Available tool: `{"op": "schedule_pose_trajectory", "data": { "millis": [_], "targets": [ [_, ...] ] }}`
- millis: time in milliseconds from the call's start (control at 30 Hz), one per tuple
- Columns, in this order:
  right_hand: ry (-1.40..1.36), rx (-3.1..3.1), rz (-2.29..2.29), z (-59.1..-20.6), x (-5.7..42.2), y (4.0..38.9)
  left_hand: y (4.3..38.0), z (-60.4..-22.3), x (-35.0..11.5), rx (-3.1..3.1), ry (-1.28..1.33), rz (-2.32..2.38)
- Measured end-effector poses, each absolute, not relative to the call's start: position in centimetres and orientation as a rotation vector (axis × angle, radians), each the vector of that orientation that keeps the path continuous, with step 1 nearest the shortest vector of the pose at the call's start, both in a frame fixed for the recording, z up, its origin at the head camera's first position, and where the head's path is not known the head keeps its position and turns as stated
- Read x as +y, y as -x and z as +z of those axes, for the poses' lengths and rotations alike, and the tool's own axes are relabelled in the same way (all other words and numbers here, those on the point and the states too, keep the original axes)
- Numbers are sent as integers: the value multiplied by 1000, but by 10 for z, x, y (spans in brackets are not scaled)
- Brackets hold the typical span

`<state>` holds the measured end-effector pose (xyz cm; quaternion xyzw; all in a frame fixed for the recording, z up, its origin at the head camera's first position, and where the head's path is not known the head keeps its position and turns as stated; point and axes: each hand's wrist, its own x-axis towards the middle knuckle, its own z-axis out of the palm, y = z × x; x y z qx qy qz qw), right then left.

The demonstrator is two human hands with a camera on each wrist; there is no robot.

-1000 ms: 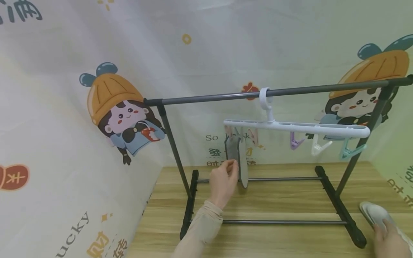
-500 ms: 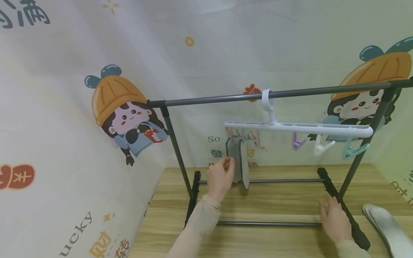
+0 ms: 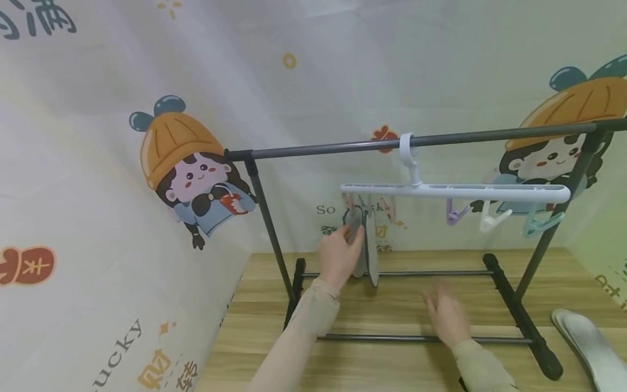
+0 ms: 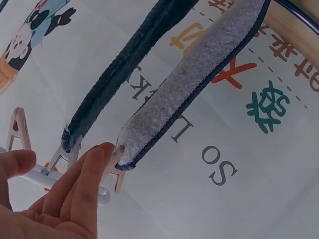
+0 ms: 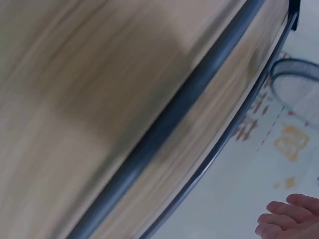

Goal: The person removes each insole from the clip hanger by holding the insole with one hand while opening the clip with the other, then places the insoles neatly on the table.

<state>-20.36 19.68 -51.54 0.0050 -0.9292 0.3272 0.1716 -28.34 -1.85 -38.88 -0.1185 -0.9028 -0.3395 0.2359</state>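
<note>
Two flat grey insoles with dark blue edging hang by clips from the left end of a white clip hanger (image 3: 465,191). In the left wrist view, the nearer insole (image 4: 184,74) has a fuzzy pale face, and the farther insole (image 4: 114,84) shows its dark side. My left hand (image 3: 339,260) is raised beside them. Its fingers reach close to the pink clip (image 4: 119,180) on the nearer insole, the thumb well apart; contact is unclear. Over the rack's base, to the right of the insoles, my right hand (image 3: 447,313) is blurred, holding nothing, its fingers extended.
The hanger hooks over the top bar (image 3: 303,149) of a dark rack. Purple (image 3: 455,214), white (image 3: 492,219) and teal clips (image 3: 541,223) dangle from its right half, with a pink clip (image 3: 388,209) nearer the insoles. More insoles (image 3: 585,343) lie on the wooden surface at right.
My right hand has left the insoles lying at right and moved left across the rack's base. The left hand has risen slightly along the hanging insoles.
</note>
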Motion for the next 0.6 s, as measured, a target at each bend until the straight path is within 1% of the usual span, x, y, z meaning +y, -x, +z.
{"op": "schedule_pose_trajectory", "data": {
  "millis": [267, 467, 600],
  "targets": [
    [-93, -2744, 929, -504, 160, 223, 293, -383, -14, -2534, 274, -872],
    [-158, -2729, 905, -502, 137, 237, 299, -379, -14, -2530, 299, -966],
    [-178, -2716, 929, -500, 125, 243, 303, -379, -13, -2526, 333, -915]
  ]
}}
